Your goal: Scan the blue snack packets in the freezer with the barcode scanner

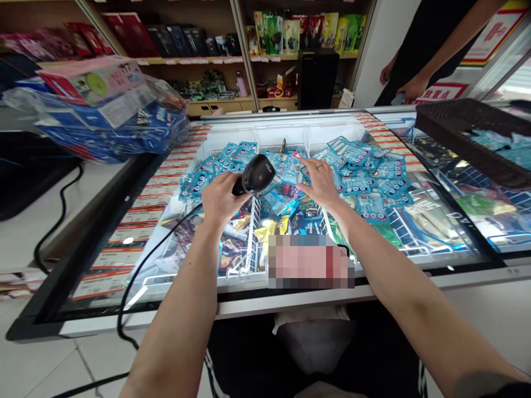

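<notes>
My left hand (219,198) is wrapped round the handle of a black barcode scanner (259,174), whose cable runs down to the left. The scanner's head points right, above a spread of light-blue packets (360,160) on the glass top of a chest freezer. My right hand (322,179) hovers over the middle of the spread, thumb and index finger apart, beside a blue packet (289,169). Whether its fingertips touch that packet, I cannot tell. Other blue packets lie in loose heaps to both sides, several overlapping.
Wrapped blue packages with a pink box (93,80) stand at the left. A dark brown basket (468,132) with blue packets sits at the right. Behind are stocked shelves (194,59) and a black speaker-like box (317,80). Another person's hand (415,88) shows at the upper right.
</notes>
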Demonstrator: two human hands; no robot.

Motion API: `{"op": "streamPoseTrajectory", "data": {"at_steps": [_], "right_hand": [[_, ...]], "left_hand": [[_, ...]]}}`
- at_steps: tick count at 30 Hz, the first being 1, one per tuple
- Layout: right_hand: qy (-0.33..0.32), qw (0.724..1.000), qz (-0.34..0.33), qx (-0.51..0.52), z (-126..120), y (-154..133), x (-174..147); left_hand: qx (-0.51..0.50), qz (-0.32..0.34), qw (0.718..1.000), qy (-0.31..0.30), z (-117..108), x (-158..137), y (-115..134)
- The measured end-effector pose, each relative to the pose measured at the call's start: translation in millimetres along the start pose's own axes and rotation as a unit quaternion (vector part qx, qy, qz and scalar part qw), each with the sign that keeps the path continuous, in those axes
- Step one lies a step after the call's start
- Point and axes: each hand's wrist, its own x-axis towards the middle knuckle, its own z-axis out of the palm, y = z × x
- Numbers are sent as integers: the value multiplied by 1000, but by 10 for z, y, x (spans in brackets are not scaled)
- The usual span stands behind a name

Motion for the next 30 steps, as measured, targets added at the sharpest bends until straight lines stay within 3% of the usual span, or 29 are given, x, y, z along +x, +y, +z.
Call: {"op": "streamPoseTrajectory", "data": {"at_steps": [11, 19, 30], "right_hand": [[27, 996, 78, -18, 51, 111, 26], [38, 998, 55, 0, 42, 129, 12], [93, 995, 27, 7, -38, 37, 8]], "left_hand": [[-8, 24, 1000, 3, 10, -4, -31], [-48, 77, 996, -12, -3, -12, 43], [-97, 85, 992, -14, -26, 1, 136]]}}
